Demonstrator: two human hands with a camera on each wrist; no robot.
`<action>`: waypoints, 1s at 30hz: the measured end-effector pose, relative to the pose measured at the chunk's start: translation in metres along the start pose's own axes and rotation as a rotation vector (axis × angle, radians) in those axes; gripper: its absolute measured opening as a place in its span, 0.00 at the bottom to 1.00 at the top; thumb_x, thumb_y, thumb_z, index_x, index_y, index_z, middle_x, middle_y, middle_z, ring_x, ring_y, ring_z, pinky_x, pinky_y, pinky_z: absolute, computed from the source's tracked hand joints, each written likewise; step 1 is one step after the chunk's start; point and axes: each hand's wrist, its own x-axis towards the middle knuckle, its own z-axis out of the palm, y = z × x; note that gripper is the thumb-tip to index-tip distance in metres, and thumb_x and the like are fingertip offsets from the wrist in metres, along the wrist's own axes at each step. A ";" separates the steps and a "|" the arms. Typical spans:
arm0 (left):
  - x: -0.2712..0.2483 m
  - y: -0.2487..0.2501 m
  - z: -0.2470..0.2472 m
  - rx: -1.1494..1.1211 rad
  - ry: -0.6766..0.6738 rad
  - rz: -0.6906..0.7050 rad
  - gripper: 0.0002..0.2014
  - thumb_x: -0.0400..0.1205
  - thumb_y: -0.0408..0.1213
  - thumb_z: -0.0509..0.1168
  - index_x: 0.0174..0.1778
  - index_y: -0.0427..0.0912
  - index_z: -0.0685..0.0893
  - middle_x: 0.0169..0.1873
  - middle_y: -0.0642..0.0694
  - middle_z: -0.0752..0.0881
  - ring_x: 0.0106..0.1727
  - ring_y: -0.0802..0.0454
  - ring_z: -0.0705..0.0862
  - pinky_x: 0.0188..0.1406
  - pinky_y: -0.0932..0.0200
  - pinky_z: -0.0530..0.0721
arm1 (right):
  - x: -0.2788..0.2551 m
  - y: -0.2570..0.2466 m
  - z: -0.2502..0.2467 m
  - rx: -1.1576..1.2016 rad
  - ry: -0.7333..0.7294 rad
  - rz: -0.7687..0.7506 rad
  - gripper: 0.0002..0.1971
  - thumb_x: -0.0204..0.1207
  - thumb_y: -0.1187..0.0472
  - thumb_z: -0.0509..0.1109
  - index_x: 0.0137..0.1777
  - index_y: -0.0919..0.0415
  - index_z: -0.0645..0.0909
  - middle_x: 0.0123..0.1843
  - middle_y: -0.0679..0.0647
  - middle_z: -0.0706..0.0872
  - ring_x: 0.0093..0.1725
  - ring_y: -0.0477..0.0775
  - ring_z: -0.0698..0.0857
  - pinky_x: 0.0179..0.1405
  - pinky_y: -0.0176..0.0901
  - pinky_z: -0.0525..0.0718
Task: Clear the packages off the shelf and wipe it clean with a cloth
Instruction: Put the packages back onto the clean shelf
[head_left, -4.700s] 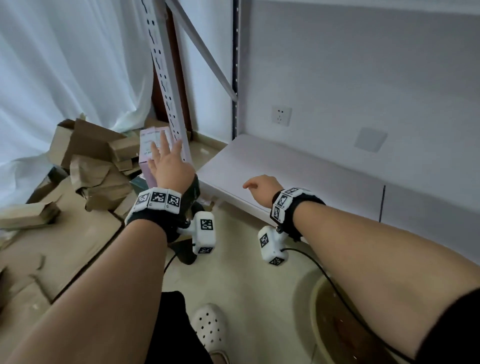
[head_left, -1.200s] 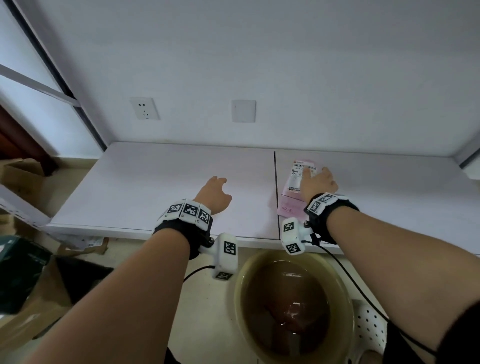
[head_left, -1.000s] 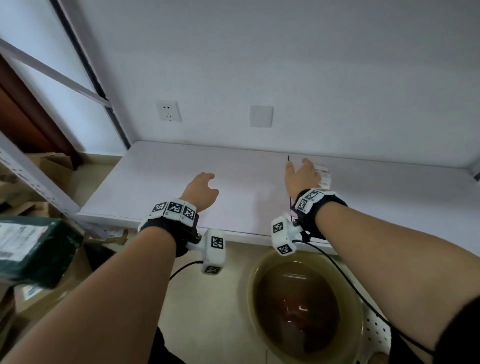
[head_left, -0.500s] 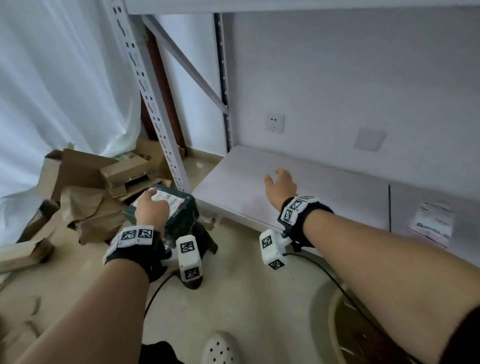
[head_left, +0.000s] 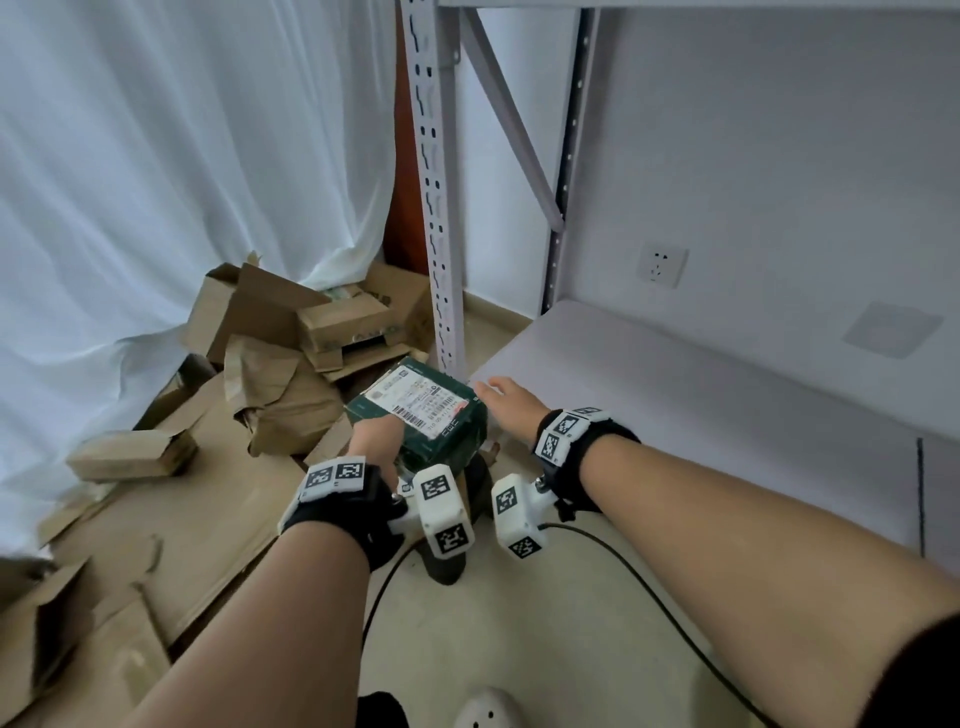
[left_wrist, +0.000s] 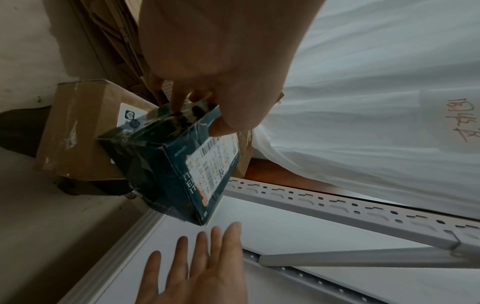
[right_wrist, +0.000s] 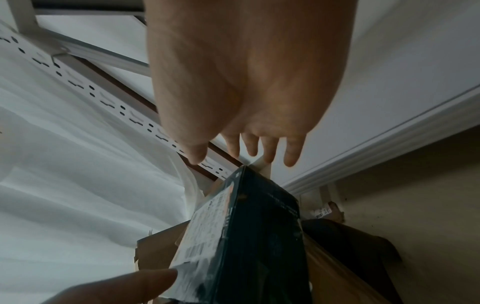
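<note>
Far left in the head view I see the white curtain (head_left: 156, 156) filling the upper left of the frame, and below it, at left centre, a heap of crumpled brown cardboard (head_left: 270, 364) spread over the floor. Just right of the heap, near the middle of the frame, my left hand (head_left: 376, 441) grips the dark green package (head_left: 421, 410) by its near edge, thumb on the white label face and fingers curled under, as my left wrist view shows (left_wrist: 207, 67). The package is off the shelf, tilted, held above a brown box (left_wrist: 85, 127) on the floor, with its far corner just beside the shelf's left end. Behind it the perforated upright post (head_left: 434, 182) climbs to the top centre of the frame. Right of the package, my right hand (head_left: 511, 402) is spread flat, fingers straight and slightly apart, over the left end of the white shelf (head_left: 727, 415), holding nothing. The shelf runs off toward the lower right, with a wall socket (head_left: 662, 265) above it at right.
</note>
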 end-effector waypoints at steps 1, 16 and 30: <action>0.002 0.000 0.002 0.005 -0.004 -0.003 0.22 0.83 0.32 0.57 0.74 0.29 0.72 0.72 0.30 0.75 0.72 0.33 0.75 0.67 0.42 0.78 | 0.001 0.001 0.003 0.020 -0.043 0.005 0.27 0.86 0.47 0.52 0.79 0.63 0.63 0.79 0.59 0.69 0.77 0.58 0.69 0.74 0.45 0.65; -0.004 0.001 0.003 -0.031 -0.033 -0.041 0.22 0.82 0.27 0.58 0.73 0.27 0.71 0.72 0.28 0.73 0.73 0.32 0.74 0.69 0.40 0.75 | -0.003 0.022 -0.003 0.250 -0.148 0.008 0.16 0.83 0.53 0.61 0.69 0.51 0.76 0.68 0.55 0.80 0.63 0.52 0.79 0.64 0.47 0.74; -0.036 0.031 0.049 0.120 -0.091 0.110 0.20 0.83 0.30 0.57 0.72 0.29 0.73 0.70 0.31 0.76 0.71 0.33 0.76 0.66 0.45 0.77 | -0.032 0.058 -0.050 0.494 -0.053 0.229 0.30 0.75 0.38 0.65 0.68 0.60 0.74 0.53 0.58 0.84 0.50 0.56 0.84 0.55 0.52 0.84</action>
